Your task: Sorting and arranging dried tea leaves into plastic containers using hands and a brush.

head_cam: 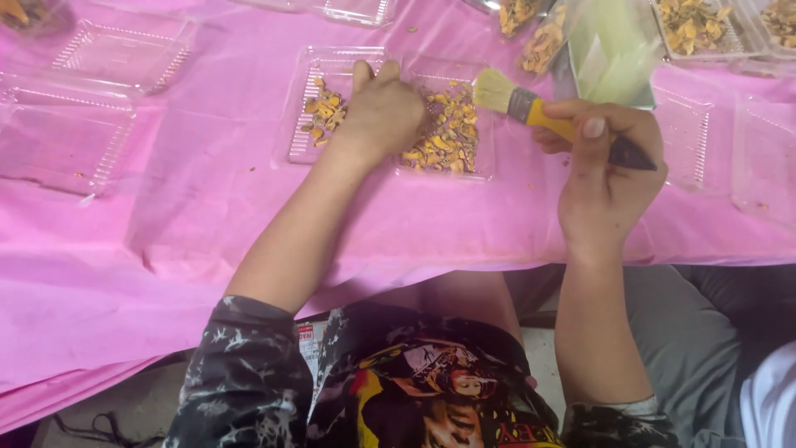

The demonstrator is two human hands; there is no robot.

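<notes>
Your left hand (383, 112) rests knuckles-up on the clear plastic clamshell tray (390, 112) at the upper middle of the frame, fingers curled down into the yellow-orange dried pieces (444, 137) that lie in it. Whether those fingers pinch a piece or only press on the pile cannot be told, since the back of the hand hides them.

Your right hand (605, 178) sits right of centre, wrapped firmly round the paintbrush (547, 116), thumb along the top of the yellow-and-black handle. The brush's long axis runs slanting from the dark handle end at the right up and leftward to the pale bristles (495, 90), which hover just past the tray's upper right corner, near the dried pieces but apart from them (a small gap shows between bristle tips and the pile).

So the pile lies to the left of the bristle end and slightly lower in the frame, and the brush already points that way. The left hand is on the pile itself; the right hand is the farther one, reaching it only through the brush.

The tray lies on a tabletop draped in pink cloth (166, 249). Empty clear trays (83, 116) sit at the upper left, more trays with dried pieces (692, 25) along the top right edge.
</notes>
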